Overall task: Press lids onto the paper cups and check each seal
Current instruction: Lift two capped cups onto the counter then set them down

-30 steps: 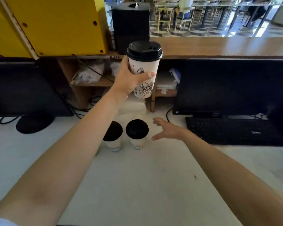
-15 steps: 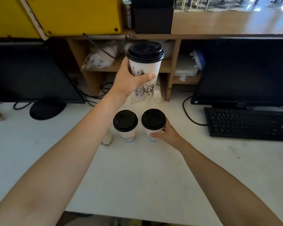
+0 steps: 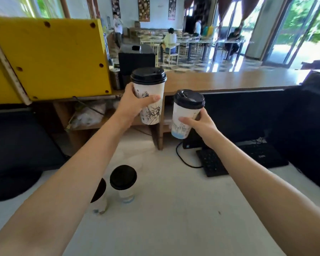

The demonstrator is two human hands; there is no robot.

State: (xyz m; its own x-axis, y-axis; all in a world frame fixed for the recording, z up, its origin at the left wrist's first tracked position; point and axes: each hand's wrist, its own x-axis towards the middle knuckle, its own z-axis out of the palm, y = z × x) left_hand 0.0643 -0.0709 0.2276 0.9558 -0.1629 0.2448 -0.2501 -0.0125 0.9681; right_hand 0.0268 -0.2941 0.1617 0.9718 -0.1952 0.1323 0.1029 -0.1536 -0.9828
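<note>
1. White desk surface [image 3: 174, 209] is stretching out below, with a wooden counter [image 3: 229, 80] behind it and a dining hall showing beyond.
2. Four lidded paper cups are showing in all: two are being held in the air and two are standing on the desk.
3. The left hand [image 3: 131, 106] is holding up the tall cup [image 3: 150, 100] with its black lid [image 3: 148, 75] on, fingers wrapping closed round the printed wall, the arm reaching forward and up.
4. The right hand [image 3: 199, 124] is gripping the blue-printed cup [image 3: 183, 121] round its middle, tilting it slightly; its black lid [image 3: 189, 99] is sitting on top.
5. One small cup [image 3: 124, 183] is standing upright, close beside another small cup [image 3: 100, 196] that the left forearm is partly hiding.
6. A black keyboard [image 3: 244, 157] is lying to the right.
</note>
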